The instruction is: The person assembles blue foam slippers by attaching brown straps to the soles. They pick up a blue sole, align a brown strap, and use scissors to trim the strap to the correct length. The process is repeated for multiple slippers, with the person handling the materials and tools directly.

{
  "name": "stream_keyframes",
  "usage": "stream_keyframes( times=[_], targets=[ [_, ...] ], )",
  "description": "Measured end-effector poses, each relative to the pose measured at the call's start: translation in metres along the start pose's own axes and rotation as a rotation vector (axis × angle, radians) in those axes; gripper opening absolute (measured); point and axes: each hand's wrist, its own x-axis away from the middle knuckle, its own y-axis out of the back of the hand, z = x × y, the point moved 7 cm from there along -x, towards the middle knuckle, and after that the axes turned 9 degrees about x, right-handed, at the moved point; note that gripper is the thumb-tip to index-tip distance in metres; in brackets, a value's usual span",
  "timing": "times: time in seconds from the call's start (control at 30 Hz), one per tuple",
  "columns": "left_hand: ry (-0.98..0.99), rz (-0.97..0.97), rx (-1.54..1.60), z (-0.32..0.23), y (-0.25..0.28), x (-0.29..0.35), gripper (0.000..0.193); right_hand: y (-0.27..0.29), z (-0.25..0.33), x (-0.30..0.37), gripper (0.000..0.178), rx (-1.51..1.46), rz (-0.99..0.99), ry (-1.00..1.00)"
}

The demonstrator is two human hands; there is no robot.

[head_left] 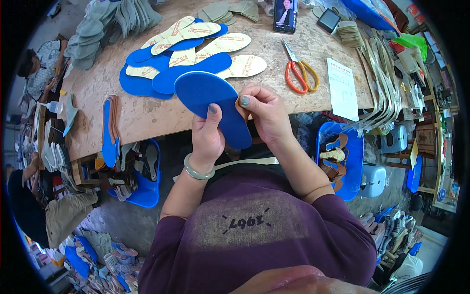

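My left hand (209,137) grips a blue insole (203,93) from below, its thumb flat on the blue face. The insole is tilted above the table's near edge, its wide end up and to the left. At its right edge my right hand (267,115) pinches a small brown piece (241,109) between thumb and fingers. Whether that piece is stuck to the insole I cannot tell. Just beyond lies a loose pile of blue insoles (196,68) and cream printed insoles (245,66), overlapping one another.
Red-and-yellow-handled scissors (298,73), a phone (285,19) and a paper sheet (342,90) lie to the right on the wooden table (274,93). Pale straps (379,73) hang at its right end. Blue-and-brown insoles (112,132) rest at left. Blue bins (353,166) stand below. Another person (46,68) is at far left.
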Motion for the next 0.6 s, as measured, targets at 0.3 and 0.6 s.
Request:
stream_keyframes(
  times=[0.3,0.6],
  targets=[
    [0.091,0.154,-0.468,-0.016,-0.018,0.003,0.032,-0.012,0.031,0.0,0.011,0.487,0.149,0.255],
    [-0.123,-0.091,-0.089,-0.008,0.002,-0.01,0.05,-0.017,-0.019,0.0,0.025,0.34,-0.027,0.093]
  ],
)
